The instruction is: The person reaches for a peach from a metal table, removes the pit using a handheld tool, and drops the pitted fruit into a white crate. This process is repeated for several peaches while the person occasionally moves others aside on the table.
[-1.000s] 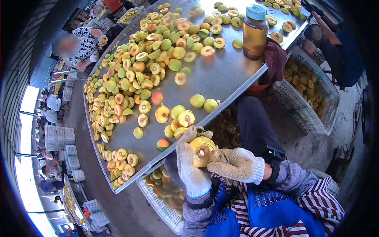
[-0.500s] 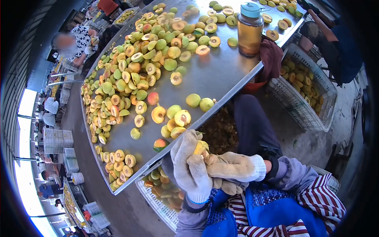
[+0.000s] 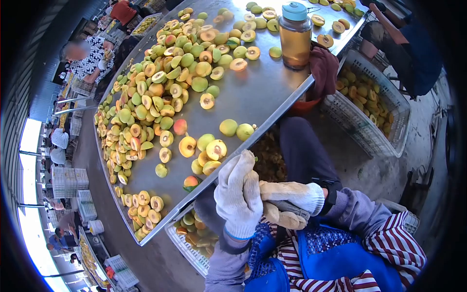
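Note:
My left hand, in a pale work glove, is at the front edge of the metal table, fingers pressed together and pointing up. Against its palm side rests my right hand, also gloved, with its fingers curled closed. Whatever lies between the two hands is hidden by the gloves. Closest to them on the table are a halved peach-like fruit with its cut face up and a reddish fruit with a leaf. A large heap of halved fruit covers the table's left side.
A bottle of amber liquid stands near the table edge beside a dark red cloth. A crate of fruit halves is on the floor at right; another crate sits below the table. Several people work in the background.
The yellow fruit seen between my hands earlier is now out of sight. My left hand has turned, its fingers straighter. The view has shifted slightly, moving the table leftward.

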Motion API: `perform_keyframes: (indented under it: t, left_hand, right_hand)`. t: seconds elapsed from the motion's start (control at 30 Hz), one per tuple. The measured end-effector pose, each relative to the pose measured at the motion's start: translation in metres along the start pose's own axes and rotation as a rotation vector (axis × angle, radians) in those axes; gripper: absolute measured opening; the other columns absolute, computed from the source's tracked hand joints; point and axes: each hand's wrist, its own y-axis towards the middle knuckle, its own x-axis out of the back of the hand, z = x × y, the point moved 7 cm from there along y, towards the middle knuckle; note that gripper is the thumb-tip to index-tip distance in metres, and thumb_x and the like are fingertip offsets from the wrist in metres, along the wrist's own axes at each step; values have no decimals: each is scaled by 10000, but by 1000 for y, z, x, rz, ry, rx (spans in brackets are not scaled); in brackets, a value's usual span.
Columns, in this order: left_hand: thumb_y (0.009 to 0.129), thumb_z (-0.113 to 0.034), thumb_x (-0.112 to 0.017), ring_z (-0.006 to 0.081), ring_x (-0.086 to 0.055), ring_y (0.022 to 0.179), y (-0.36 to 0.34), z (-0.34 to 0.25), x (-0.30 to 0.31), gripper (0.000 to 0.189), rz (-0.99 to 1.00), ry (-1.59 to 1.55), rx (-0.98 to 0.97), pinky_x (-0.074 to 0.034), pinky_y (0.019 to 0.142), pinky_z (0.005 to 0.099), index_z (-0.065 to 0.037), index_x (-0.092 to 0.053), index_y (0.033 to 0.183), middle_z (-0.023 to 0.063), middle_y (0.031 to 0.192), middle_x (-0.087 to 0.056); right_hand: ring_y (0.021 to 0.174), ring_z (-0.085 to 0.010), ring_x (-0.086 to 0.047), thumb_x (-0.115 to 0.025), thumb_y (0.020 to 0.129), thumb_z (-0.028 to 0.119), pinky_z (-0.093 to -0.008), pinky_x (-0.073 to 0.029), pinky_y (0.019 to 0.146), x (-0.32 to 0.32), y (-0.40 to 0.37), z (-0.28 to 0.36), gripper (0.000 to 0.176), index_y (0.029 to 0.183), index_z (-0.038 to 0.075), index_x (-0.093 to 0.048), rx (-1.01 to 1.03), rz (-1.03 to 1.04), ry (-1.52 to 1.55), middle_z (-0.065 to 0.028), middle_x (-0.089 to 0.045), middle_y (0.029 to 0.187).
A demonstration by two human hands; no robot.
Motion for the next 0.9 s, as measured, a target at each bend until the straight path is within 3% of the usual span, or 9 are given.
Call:
perform_keyframes:
  t: [0.1,0.23,0.37,0.4,0.5,0.57,0.73,0.83,0.9]
  left_hand:
    - [922,-31,-574,325,-671,968,-6,25,-8,244,78,-228,401,-549,852,378,24,-631,1152,188,1098,-666]
    - [926,-37,-582,312,-671,984,2,-8,-2,245,6,-11,-99,-541,868,368,24,-628,1159,193,1124,-653]
    - [946,-98,-578,270,-647,1024,-2,30,-14,235,141,-510,412,-511,907,354,23,-630,1141,178,1147,-654]
    - [964,-132,-566,255,-632,1040,-3,31,-14,238,118,-540,334,-495,927,361,22,-628,1134,173,1151,-651]
    - [983,-183,-568,244,-626,1042,-7,23,-11,279,36,-602,204,-493,929,373,30,-614,1157,162,1161,-645]
    - [990,-223,-570,238,-622,1040,-9,28,-16,319,67,-844,412,-493,927,366,37,-603,1173,158,1168,-639]
    - [978,-274,-602,246,-629,1032,-14,29,-15,382,181,-1061,754,-511,896,337,45,-597,1188,176,1184,-629]
    - [973,-279,-611,245,-644,998,-10,20,0,383,-5,-563,135,-522,870,339,48,-612,1173,185,1189,-631]
    - [969,-331,-602,249,-657,944,-9,21,1,436,35,-523,166,-534,836,355,58,-612,1165,202,1163,-638]
  right_hand:
    - [465,-139,-616,-439,1044,377,-232,-497,413,-2,1,-1,434,967,1,-641,-56,17,-43,-76,-650,651]
    - [413,-129,-577,-416,1048,383,-210,-462,374,-16,-9,13,438,1050,-15,-598,63,-195,-4,-81,-625,636]
    - [386,-125,-550,-383,1059,363,-209,-440,350,-18,-6,8,430,952,2,-592,16,68,23,-84,-593,590]
    - [375,-125,-537,-382,1060,357,-205,-430,344,-21,-3,9,426,912,14,-586,76,140,-4,-86,-588,579]
    - [363,-124,-518,-388,1058,354,-208,-421,339,-15,-9,5,426,906,8,-585,81,-122,71,-85,-587,577]
    - [354,-122,-502,-394,1057,349,-213,-413,333,-26,-13,10,425,896,4,-585,92,-229,85,-82,-582,574]
    - [365,-104,-474,-391,1059,354,-216,-386,353,-37,-5,7,450,836,18,-590,-6,137,89,-49,-549,536]
    - [352,-105,-451,-376,1060,371,-227,-360,336,-41,-8,6,476,806,28,-587,42,-123,58,-39,-535,513]
    - [319,-106,-409,-358,1058,394,-235,-334,320,-45,-4,-2,507,765,40,-573,14,93,142,-32,-500,474]
